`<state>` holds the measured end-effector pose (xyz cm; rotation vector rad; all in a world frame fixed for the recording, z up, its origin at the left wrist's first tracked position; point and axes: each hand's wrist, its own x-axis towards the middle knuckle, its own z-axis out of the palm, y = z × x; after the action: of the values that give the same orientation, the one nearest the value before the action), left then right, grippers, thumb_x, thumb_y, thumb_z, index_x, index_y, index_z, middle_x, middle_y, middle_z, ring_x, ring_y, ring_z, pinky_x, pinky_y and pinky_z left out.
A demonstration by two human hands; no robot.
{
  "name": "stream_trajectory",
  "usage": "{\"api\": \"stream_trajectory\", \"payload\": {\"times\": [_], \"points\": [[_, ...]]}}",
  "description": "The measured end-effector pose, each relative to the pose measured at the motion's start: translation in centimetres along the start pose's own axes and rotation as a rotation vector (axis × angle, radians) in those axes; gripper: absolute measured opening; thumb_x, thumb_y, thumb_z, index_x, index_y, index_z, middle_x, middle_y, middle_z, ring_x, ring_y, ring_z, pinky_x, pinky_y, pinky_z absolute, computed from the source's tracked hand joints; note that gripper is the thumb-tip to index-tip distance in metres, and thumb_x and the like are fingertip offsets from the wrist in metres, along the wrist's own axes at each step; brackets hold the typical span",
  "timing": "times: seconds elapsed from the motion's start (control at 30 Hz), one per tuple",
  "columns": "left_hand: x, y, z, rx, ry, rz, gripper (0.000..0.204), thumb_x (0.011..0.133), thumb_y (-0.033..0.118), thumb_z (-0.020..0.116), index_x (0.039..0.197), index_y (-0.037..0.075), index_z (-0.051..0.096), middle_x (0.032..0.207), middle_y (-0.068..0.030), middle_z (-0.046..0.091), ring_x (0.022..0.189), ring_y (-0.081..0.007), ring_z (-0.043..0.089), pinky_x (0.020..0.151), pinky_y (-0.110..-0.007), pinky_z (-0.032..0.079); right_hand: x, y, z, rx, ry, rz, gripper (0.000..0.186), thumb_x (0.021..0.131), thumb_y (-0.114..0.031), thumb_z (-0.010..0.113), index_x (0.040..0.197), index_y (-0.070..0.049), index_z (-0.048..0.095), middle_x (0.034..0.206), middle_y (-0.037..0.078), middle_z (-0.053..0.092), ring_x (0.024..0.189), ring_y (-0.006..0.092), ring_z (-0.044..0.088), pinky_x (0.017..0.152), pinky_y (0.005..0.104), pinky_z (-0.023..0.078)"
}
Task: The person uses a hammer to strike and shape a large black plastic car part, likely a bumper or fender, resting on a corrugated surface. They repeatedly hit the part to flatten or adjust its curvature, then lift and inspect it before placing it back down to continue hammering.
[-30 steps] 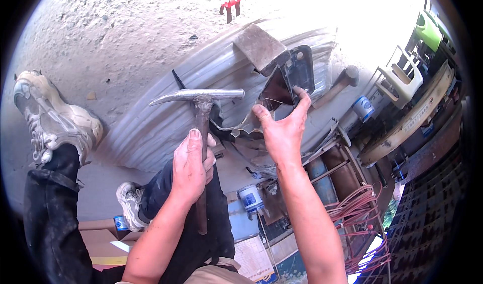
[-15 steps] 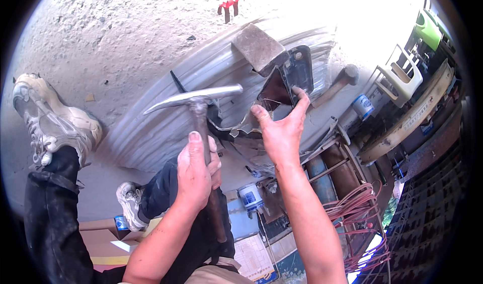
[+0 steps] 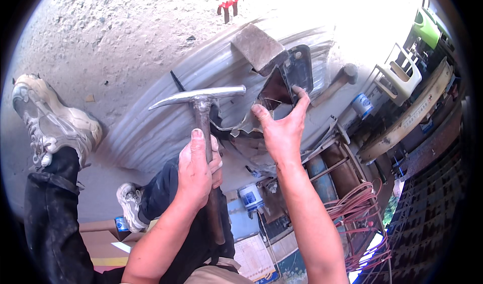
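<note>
My left hand is wrapped round the dark shaft of a hammer whose bright steel head has a long pointed end on the left and a blunt end on the right. My right hand grips the near edges of a bent dark sheet-metal piece, thumb on one side and fingers on the other. That piece has a hollow brown inside, torn edges and a plate with a hole. A rusty metal block sits against its far left side. The hammer head hangs left of the piece, apart from my right hand.
A pale, curved ribbed sheet lies underneath. A second hammer lies to the right, near a blue-and-white can and a cream plastic stool. Coiled reddish hoses hang at the lower right. A cardboard box stands lower left.
The hammer in my left hand has shifted slightly right, and its head has tilted a little. My right hand and the sheet-metal piece have stayed nearly in place.
</note>
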<state>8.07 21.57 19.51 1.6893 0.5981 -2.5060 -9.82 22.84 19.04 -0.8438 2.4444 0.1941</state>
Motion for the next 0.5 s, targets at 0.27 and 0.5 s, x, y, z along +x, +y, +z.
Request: {"api": "stream_trajectory", "payload": {"times": [0.27,0.5], "points": [[0.53,0.08,0.13,0.014,-0.01,0.024,0.051,0.101,0.059,0.035,0.091,0.01,0.046,0.056,0.006,0.031,0.041,-0.0048,0.027,0.038,-0.024,0.026,0.02,0.08,0.11,0.014,0.016,-0.005,0.084,0.07,-0.022,0.086,0.135,0.0,0.038,0.132,0.024,0.048,0.125,0.0374,0.045,0.108,0.0438,0.033],[0.5,0.69,-0.19,0.069,-0.054,0.028,0.051,0.102,0.059,0.031,0.089,0.011,0.044,0.055,0.0066,0.03,0.04,-0.0039,0.024,0.037,-0.022,0.021,-0.08,-0.15,0.06,0.07,0.006,0.024,0.087,0.066,-0.021,0.088,0.134,-0.002,0.038,0.132,0.024,0.048,0.125,0.041,0.043,0.107,0.0493,0.03]]}}
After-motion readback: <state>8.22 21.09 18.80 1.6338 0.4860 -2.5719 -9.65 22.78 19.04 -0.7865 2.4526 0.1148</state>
